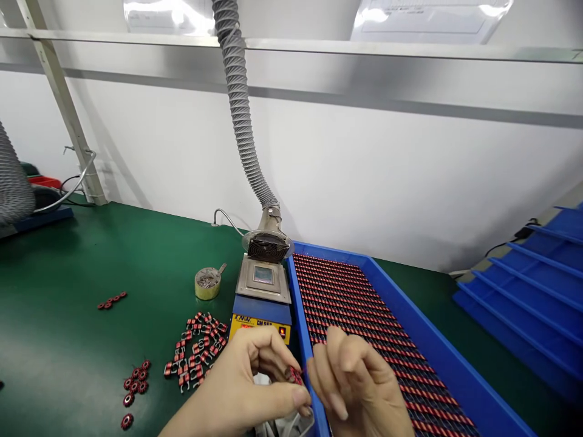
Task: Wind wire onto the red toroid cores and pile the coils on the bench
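My left hand (255,388) pinches a small red wire-wound coil (294,375) between thumb and fingers, just left of the blue tray's near wall. Close by on the right is my right hand (357,379), its fingers curled together over the tray. A faint thin line runs from the coil toward its fingertips, but what they grip is hidden. Left of my left hand lies a loose pile of red coils with metal legs (195,349). Several ring-shaped red coils (135,385) sit farther left.
A blue tray (410,309) holds dense rows of red coils. Beside it stands a yellow and blue solder pot (262,309) under a grey extraction hose (241,103). A round tin (207,291) contains metal bits. Blue ribbed trays (528,297) lean at right; a few coils (112,301) lie left.
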The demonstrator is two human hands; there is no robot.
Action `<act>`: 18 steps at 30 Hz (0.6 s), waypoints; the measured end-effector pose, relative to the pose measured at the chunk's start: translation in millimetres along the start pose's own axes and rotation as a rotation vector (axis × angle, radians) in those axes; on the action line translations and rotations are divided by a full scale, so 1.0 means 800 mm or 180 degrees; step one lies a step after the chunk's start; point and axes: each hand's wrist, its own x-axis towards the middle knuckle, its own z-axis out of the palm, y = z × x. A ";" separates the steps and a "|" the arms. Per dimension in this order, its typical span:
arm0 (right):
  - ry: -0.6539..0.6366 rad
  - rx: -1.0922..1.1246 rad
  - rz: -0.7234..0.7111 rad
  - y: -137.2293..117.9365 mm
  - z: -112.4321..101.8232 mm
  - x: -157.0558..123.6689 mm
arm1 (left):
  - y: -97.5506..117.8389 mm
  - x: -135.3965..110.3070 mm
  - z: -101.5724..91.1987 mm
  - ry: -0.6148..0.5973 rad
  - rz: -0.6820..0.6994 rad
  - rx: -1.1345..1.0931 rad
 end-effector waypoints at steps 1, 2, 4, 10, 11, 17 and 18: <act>0.0041 -0.0131 -0.0117 -0.002 0.000 0.000 | 0.000 0.000 0.001 0.0062 0.0039 0.0025; 0.0039 -0.0363 -0.0227 -0.003 -0.001 0.001 | 0.001 0.000 0.002 0.0111 0.0100 0.0030; -0.0110 -0.0857 -0.0256 -0.005 0.000 0.000 | 0.006 -0.002 0.006 0.0191 0.0248 0.0007; -0.0172 -0.1968 -0.0408 -0.014 0.005 -0.003 | 0.025 -0.012 0.019 0.0694 0.0381 0.0228; -0.0192 -0.2105 -0.0485 -0.016 0.006 -0.003 | 0.026 -0.013 0.019 0.0741 0.0372 0.0311; -0.0219 -0.2393 -0.0747 -0.018 0.008 -0.004 | 0.027 -0.012 0.017 0.0832 0.0354 0.0613; -0.0227 -0.2413 -0.0776 -0.017 0.008 -0.004 | 0.028 -0.013 0.018 0.0891 0.0351 0.0623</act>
